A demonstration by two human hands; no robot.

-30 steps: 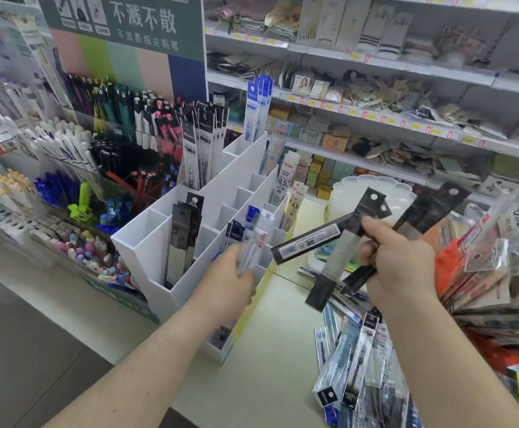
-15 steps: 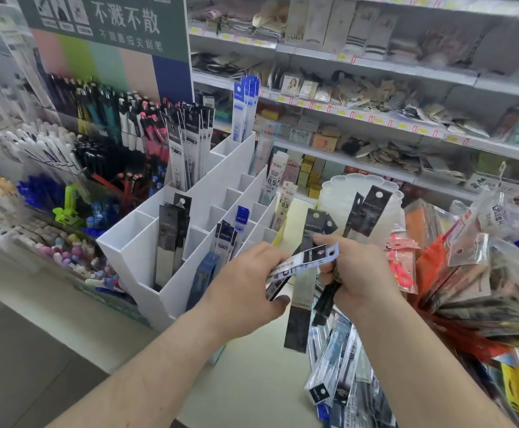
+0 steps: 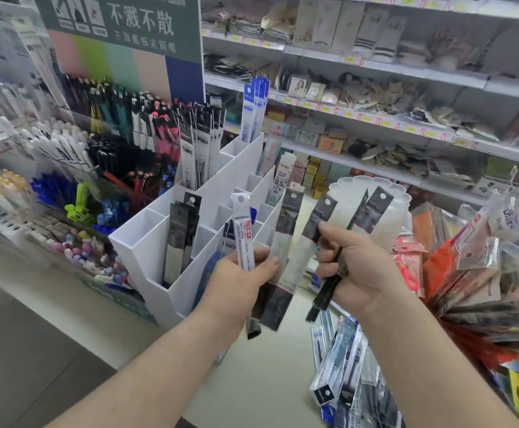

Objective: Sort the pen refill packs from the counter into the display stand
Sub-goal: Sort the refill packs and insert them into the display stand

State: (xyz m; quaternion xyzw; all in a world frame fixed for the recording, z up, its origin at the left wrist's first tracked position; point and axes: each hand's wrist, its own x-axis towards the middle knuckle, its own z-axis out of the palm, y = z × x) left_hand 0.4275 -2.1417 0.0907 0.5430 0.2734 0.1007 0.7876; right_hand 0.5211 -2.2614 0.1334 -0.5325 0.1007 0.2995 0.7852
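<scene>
Refill packs (image 3: pixel 286 257) looked light, thin, floppy and slick; both hands pinched them mid-length beside the stand (image 3: pixel 165 242): left hand (image 3: pixel 239 279) on white-topped, right hand (image 3: pixel 357 273) on black.

Both bare forearms reach forward side by side. The left hand (image 3: pixel 242 278) and the right hand (image 3: pixel 358 270) are raised, fingers curled in grips.
</scene>
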